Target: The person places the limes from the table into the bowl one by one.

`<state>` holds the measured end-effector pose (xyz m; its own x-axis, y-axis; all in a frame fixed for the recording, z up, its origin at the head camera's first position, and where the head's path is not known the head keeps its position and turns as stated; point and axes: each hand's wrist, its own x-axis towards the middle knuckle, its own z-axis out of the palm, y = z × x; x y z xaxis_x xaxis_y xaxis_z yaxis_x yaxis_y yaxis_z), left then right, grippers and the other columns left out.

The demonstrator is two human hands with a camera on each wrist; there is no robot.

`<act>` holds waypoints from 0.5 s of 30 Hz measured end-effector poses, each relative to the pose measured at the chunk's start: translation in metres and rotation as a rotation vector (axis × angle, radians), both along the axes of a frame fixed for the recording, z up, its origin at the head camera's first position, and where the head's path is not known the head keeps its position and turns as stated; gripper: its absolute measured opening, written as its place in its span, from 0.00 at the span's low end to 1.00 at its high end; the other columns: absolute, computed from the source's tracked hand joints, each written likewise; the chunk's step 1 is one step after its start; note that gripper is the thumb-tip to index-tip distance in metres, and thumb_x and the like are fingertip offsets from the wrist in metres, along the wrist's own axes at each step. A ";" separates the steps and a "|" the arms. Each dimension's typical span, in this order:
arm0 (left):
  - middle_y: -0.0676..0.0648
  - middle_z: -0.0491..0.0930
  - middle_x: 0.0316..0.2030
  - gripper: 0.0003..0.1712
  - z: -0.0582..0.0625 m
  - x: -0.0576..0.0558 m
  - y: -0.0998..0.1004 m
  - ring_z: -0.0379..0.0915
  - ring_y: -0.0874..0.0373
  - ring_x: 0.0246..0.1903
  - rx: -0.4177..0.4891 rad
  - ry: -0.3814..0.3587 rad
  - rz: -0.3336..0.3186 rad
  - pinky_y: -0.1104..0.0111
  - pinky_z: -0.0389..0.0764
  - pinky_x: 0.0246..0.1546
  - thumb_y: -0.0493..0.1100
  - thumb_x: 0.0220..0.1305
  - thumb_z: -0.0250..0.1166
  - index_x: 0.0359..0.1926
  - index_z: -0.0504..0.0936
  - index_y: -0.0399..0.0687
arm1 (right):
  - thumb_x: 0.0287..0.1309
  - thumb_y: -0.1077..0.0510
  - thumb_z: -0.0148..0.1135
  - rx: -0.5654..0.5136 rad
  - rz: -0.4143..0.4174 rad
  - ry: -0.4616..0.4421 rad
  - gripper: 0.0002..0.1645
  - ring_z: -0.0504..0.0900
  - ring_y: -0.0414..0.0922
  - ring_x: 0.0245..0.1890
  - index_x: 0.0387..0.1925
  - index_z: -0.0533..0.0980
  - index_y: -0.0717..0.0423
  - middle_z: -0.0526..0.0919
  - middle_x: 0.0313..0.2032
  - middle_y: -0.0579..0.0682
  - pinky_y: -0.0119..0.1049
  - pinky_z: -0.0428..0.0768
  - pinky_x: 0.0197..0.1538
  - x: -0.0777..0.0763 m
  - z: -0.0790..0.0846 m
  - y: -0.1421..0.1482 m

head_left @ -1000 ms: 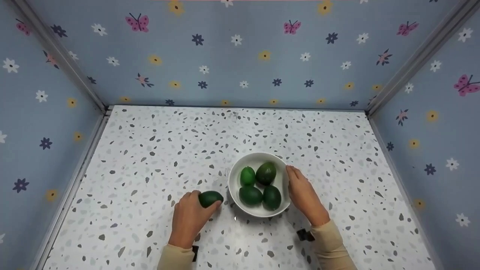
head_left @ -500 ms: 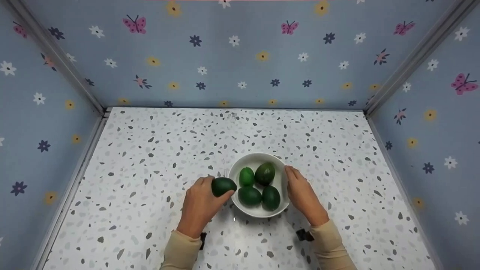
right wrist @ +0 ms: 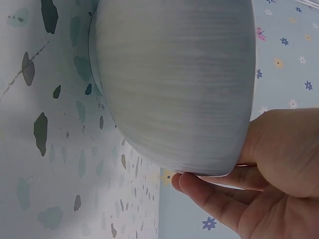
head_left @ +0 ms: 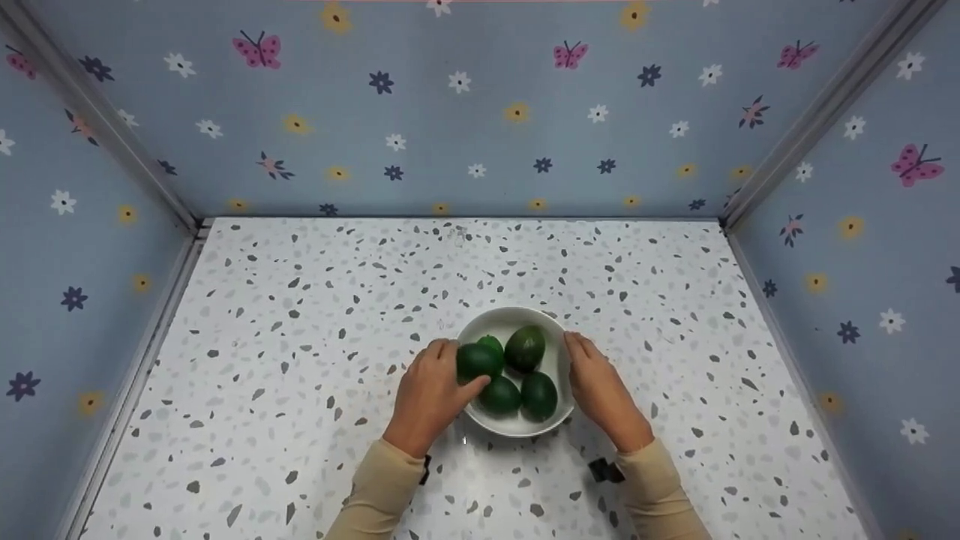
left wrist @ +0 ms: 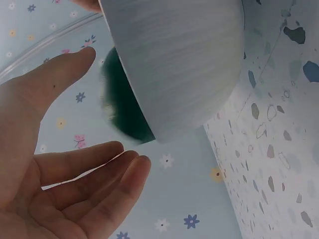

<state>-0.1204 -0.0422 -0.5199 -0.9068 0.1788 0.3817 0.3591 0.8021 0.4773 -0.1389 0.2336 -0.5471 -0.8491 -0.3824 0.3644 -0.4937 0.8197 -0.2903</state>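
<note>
In the head view, a white bowl [head_left: 517, 427] holds several dark green avocados [head_left: 538, 397] and a smaller bright green fruit [head_left: 491, 343]. My left hand [head_left: 431, 390] is over the bowl's left rim, around another avocado [head_left: 478, 362]. In the left wrist view, this avocado [left wrist: 124, 107] is blurred and partly behind the rim, with a gap between it and the spread thumb and fingers [left wrist: 134, 172]. My right hand [head_left: 604, 386] holds the bowl's right side. In the right wrist view, its fingers [right wrist: 207, 196] lie against the outer wall and the thumb end is hidden behind the rim.
The bowl stands on a white speckled tabletop [head_left: 300, 360]. Blue panels with flowers and butterflies, a back wall [head_left: 450, 112] and side walls [head_left: 862, 262], enclose it. Small black pieces [head_left: 606, 470] sit by the wrists at the tan sleeves [head_left: 660, 487].
My left hand has carried the avocado rightward and away from me, from beside the bowl to over its left side, and its fingers have loosened from it. The right hand stays at the bowl.
</note>
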 end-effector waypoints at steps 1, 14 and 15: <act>0.37 0.80 0.44 0.37 0.000 0.000 -0.001 0.80 0.45 0.42 -0.003 0.002 0.000 0.54 0.82 0.43 0.57 0.51 0.78 0.49 0.81 0.31 | 0.59 0.77 0.59 0.001 0.004 0.017 0.29 0.77 0.64 0.56 0.63 0.67 0.76 0.74 0.56 0.71 0.53 0.78 0.55 0.000 0.000 0.000; 0.37 0.81 0.47 0.40 0.000 0.002 -0.008 0.80 0.44 0.45 -0.006 0.052 0.016 0.52 0.82 0.41 0.61 0.53 0.76 0.54 0.80 0.33 | 0.62 0.72 0.60 0.013 -0.035 -0.040 0.29 0.77 0.62 0.57 0.65 0.67 0.73 0.74 0.58 0.68 0.52 0.77 0.57 0.001 0.004 0.002; 0.37 0.81 0.47 0.41 0.000 0.002 -0.008 0.80 0.43 0.46 -0.011 0.058 0.014 0.52 0.82 0.41 0.61 0.53 0.76 0.54 0.80 0.33 | 0.63 0.70 0.61 0.020 -0.045 -0.046 0.29 0.77 0.62 0.56 0.65 0.68 0.72 0.75 0.58 0.68 0.52 0.77 0.57 0.001 0.004 0.002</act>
<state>-0.1183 -0.0499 -0.5197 -0.8855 0.1701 0.4323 0.3744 0.8123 0.4473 -0.1374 0.2358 -0.5426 -0.8812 -0.3503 0.3174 -0.4428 0.8467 -0.2950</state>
